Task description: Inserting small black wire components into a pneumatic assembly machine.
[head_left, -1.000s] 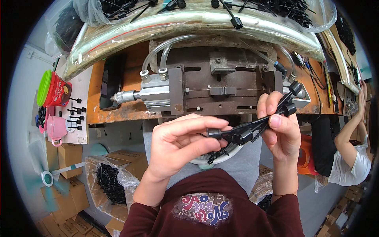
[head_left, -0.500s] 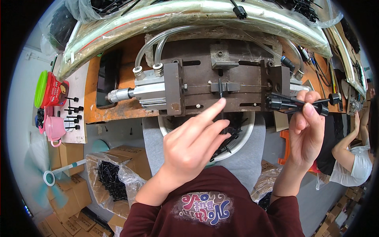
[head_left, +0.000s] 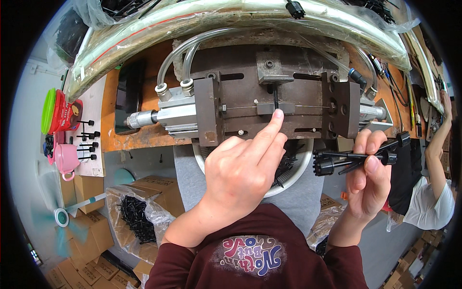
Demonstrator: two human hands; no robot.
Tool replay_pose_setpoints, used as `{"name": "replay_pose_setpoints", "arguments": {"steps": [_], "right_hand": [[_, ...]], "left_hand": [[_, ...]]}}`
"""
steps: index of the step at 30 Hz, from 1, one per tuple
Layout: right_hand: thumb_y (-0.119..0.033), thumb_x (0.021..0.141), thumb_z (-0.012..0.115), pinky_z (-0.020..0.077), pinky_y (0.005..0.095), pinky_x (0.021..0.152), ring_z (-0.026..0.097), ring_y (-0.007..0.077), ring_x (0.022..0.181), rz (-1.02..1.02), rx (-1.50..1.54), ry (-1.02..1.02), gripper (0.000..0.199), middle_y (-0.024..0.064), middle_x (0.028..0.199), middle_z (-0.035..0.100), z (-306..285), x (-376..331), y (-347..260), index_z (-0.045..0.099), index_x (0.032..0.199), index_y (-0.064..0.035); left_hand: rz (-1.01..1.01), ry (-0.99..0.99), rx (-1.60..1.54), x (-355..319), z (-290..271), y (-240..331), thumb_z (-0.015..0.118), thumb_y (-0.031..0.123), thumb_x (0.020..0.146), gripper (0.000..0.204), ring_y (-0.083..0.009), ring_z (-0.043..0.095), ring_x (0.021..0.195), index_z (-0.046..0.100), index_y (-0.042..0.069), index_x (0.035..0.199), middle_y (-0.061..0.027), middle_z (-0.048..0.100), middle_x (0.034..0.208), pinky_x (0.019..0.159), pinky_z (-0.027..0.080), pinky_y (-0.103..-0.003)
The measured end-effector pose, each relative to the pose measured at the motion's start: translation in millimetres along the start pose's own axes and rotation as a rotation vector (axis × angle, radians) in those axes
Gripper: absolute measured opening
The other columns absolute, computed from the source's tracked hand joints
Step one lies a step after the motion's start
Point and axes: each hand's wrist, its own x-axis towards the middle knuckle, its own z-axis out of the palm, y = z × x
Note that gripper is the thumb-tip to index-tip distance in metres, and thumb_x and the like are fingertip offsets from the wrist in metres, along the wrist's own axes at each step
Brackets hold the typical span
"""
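Note:
My left hand [head_left: 243, 166] reaches over the front of a dark metal fixture [head_left: 245, 89], fingers stretched out. Its index fingertip presses at the front of the small grey block [head_left: 269, 108] in the middle, at the near end of a thin black rod [head_left: 276, 94]. This rod lies across the block and reaches toward the metal stop bracket [head_left: 269, 67] behind it. The left thumb is hidden. Off the fixture's right end, my right hand [head_left: 370, 180] grips a bundle of black plastic stems with toothed round heads [head_left: 332, 164] between thumb and fingers.
Air cylinders [head_left: 178, 113] with clear hoses flank the fixture. A white basket [head_left: 291, 180] of black parts sits at my lap. To the left are a pink cup [head_left: 66, 156], a fan [head_left: 61, 217] and a box of black parts [head_left: 137, 219]. A co-worker's arm [head_left: 438, 139] is at right.
My left index finger has moved slightly up and right, and the rod has slid away from me toward the stop bracket. My right hand has lowered and turned its bundle.

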Motion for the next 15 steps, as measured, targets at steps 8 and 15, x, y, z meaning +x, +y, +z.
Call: {"name": "replay_pose_setpoints", "arguments": {"steps": [8, 15], "right_hand": [[0.003, 0.081, 0.062, 0.0506, 0.0214, 0.042, 0.057, 0.0145, 0.047, 0.134, 0.115, -0.04, 0.017, 0.0208, 0.092, 0.055, 9.3, -8.8, 8.7, 0.05, 0.093, 0.005], [-0.001, 0.084, 0.062, 0.045, 0.0189, 0.039, 0.052, 0.0108, 0.042, 0.152, 0.21, -0.1, 0.017, 0.0195, 0.092, 0.056, 7.4, -2.3, 10.7, 0.052, 0.097, 0.0039]], "left_hand": [[-0.249, -0.004, -0.825, -1.7, -16.4, 11.4, 0.079, 0.002, 0.065, 0.042, -0.0187, 0.07, 0.075, 0.071, 0.0, 0.106, -0.0142, 0.071, 0.111, 0.068, 0.055, -0.028], [-0.233, -0.147, -1.083, -7.1, -39.4, 5.9, 0.088, 0.006, 0.057, 0.036, -0.0213, 0.07, 0.073, 0.076, 0.0, 0.09, -0.0133, 0.073, 0.086, 0.065, 0.055, -0.028]]}}
